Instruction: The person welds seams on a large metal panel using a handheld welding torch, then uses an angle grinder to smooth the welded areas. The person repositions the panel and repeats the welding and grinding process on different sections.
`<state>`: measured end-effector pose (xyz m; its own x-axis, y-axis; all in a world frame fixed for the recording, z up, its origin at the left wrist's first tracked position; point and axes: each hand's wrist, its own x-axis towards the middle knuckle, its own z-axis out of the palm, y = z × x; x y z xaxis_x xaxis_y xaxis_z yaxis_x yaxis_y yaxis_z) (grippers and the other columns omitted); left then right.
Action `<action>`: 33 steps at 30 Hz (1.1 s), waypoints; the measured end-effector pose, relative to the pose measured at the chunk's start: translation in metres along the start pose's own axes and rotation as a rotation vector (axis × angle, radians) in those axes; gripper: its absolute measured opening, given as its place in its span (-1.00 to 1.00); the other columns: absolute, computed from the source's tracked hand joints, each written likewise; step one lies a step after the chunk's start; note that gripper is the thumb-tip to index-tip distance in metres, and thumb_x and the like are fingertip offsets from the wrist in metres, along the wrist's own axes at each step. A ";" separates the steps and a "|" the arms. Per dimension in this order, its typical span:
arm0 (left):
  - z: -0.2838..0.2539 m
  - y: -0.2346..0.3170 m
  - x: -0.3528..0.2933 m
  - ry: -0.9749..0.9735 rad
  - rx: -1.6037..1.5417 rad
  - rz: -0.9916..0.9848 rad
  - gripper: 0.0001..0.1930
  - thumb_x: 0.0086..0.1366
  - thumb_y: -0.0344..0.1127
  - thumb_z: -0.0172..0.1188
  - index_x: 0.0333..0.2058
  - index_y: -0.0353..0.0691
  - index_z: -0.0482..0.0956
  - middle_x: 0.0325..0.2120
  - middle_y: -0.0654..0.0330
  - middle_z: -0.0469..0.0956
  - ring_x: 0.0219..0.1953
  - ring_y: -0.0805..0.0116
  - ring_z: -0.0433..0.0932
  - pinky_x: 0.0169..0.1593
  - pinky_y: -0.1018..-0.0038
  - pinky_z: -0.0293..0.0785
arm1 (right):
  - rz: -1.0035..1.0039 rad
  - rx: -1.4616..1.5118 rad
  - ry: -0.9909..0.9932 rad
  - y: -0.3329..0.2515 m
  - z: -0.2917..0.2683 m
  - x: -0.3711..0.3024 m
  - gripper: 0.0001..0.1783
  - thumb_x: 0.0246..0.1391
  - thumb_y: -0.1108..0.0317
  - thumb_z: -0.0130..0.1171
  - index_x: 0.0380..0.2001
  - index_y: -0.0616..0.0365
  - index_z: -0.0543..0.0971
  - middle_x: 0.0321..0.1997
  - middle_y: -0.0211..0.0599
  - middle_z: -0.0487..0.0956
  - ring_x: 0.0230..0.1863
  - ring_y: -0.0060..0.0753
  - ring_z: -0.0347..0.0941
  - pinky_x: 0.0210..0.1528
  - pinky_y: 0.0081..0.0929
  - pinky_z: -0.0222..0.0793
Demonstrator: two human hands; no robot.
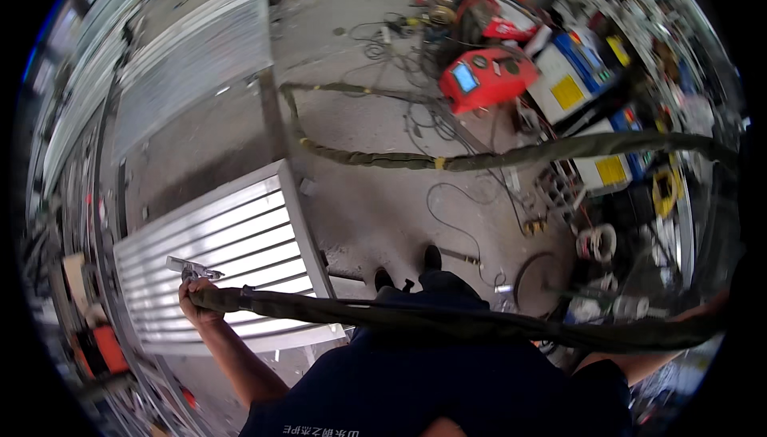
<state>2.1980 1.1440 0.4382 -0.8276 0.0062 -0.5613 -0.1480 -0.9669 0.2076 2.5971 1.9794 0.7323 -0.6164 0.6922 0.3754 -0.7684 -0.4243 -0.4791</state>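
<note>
My left hand (196, 303) is closed around a welding torch (194, 268) with a silver metal head, held above a slatted metal panel (292, 212). A thick hose in a dark green sleeve (319, 309) runs from the torch across the front of my body to the far right. My right forearm (651, 363) reaches out to the right beside this hose. The right hand itself is lost in the dark rim of the picture.
The sleeved hose (383, 159) also loops over the floor ahead. A red machine with a small screen (489, 77) stands at the far right, near white-and-blue boxes (564, 85) and a bucket (596, 242). Thin cables cross the floor. Long metal sheets (200, 61) lie far left.
</note>
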 end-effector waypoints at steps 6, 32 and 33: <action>0.031 -0.076 0.060 -0.117 0.208 -0.223 -0.84 0.28 -0.30 0.05 -0.49 -0.12 0.35 -0.63 0.35 0.42 -0.53 0.50 0.43 -0.35 0.49 0.49 | -0.011 0.092 0.279 -0.071 -0.039 -0.134 -0.82 0.26 0.48 -0.14 -0.18 0.42 0.29 -0.24 -0.19 0.34 -0.51 -0.55 0.32 -0.52 -0.64 0.31; 0.181 -0.426 0.052 -0.160 0.295 -0.594 -0.80 0.26 -0.32 0.07 -0.56 -0.13 0.36 -0.63 0.32 0.42 -0.52 0.48 0.43 -0.36 0.55 0.49 | 0.509 -0.437 0.722 -0.038 -0.487 0.074 -0.78 0.22 0.37 0.09 -0.12 0.23 0.52 -0.40 -0.24 0.55 -0.52 -0.50 0.42 -0.49 -0.56 0.39; 0.185 -0.454 0.062 -0.125 0.354 -0.592 -0.79 0.25 -0.30 0.08 -0.57 -0.12 0.36 -0.63 0.33 0.43 -0.52 0.49 0.43 -0.36 0.55 0.50 | 0.642 -0.712 0.804 -0.045 -0.512 0.077 -0.80 0.20 0.35 0.12 -0.16 0.21 0.55 -0.45 -0.26 0.55 -0.52 -0.49 0.43 -0.47 -0.54 0.39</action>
<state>2.1136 1.6301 0.4574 -0.6064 0.5556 -0.5688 -0.7429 -0.6509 0.1562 2.6729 2.3509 0.3764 -0.3729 0.7440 -0.5544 0.0495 -0.5807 -0.8126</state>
